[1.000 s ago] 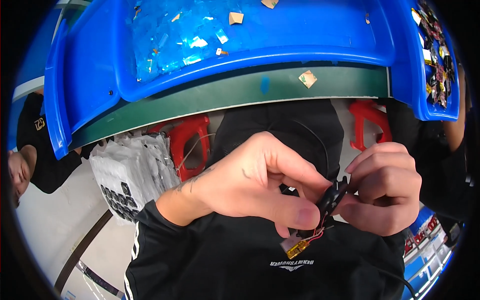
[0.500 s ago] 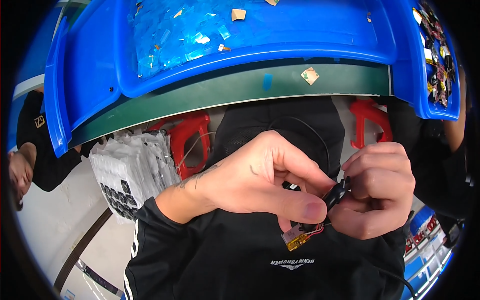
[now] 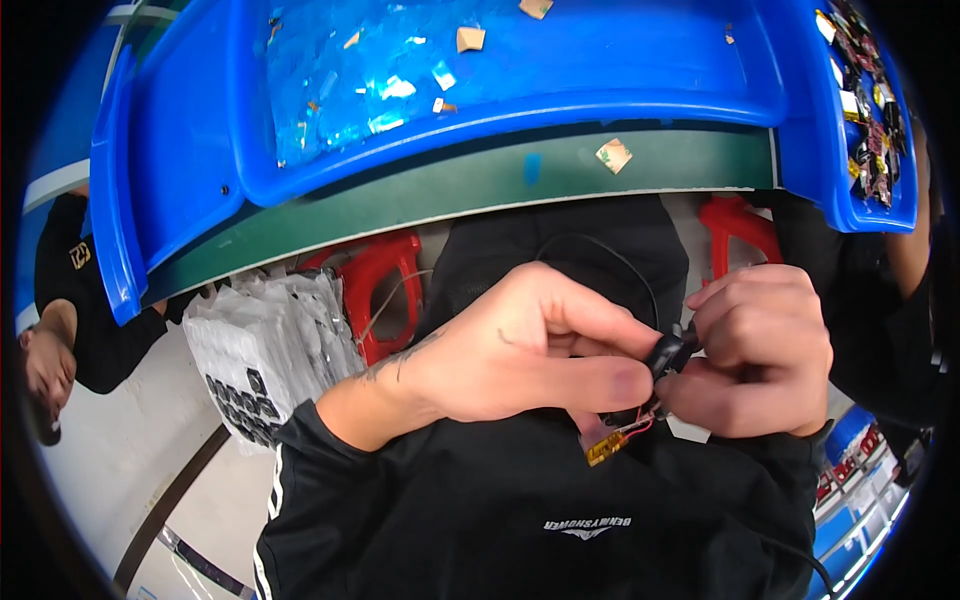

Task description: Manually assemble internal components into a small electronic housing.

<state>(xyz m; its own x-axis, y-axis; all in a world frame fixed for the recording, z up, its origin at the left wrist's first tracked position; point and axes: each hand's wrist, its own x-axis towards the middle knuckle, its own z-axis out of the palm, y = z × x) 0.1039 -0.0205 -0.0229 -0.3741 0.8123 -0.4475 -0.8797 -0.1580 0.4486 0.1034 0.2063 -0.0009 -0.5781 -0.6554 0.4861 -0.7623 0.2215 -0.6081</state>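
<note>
Got my left hand (image 3: 525, 345) and right hand (image 3: 758, 352) both pinching 1 black gadget (image 3: 668, 353), my side of the bench (image 3: 450, 178) edge.

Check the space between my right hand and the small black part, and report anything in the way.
Nothing visible stands in the way. The left hand pinches the small black part, and the right hand is right beside it. The yellow-taped piece hangs below, outside that gap.
</note>
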